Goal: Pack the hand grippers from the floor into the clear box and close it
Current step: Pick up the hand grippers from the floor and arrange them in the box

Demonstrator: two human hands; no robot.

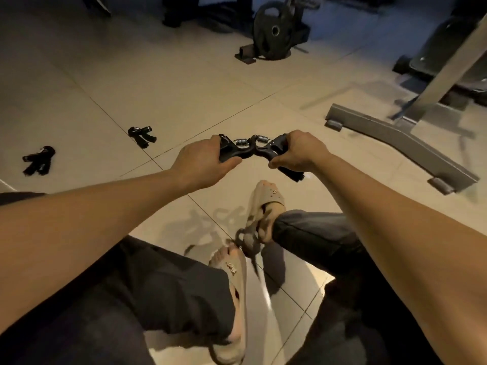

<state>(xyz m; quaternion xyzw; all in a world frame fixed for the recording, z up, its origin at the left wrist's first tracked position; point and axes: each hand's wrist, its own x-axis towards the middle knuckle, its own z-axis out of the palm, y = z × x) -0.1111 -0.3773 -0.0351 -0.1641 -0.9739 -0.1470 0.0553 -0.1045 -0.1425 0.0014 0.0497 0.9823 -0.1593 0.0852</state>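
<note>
**Both hands full; strays lie left**

On the floor (184, 101), far-left grippers (39, 160) and a nearer gripper (142, 136) lie left of the left hand (203, 164), which clasps a black gripper (229, 153). The right hand (297, 154) clasps a second gripper (272, 150), springs meeting. The clear box is unseen.

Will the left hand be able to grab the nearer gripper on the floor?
Probably not yet: the left hand already grips one hand gripper. Only bare tile lies between it and the floor gripper, so nothing blocks the way.
</note>
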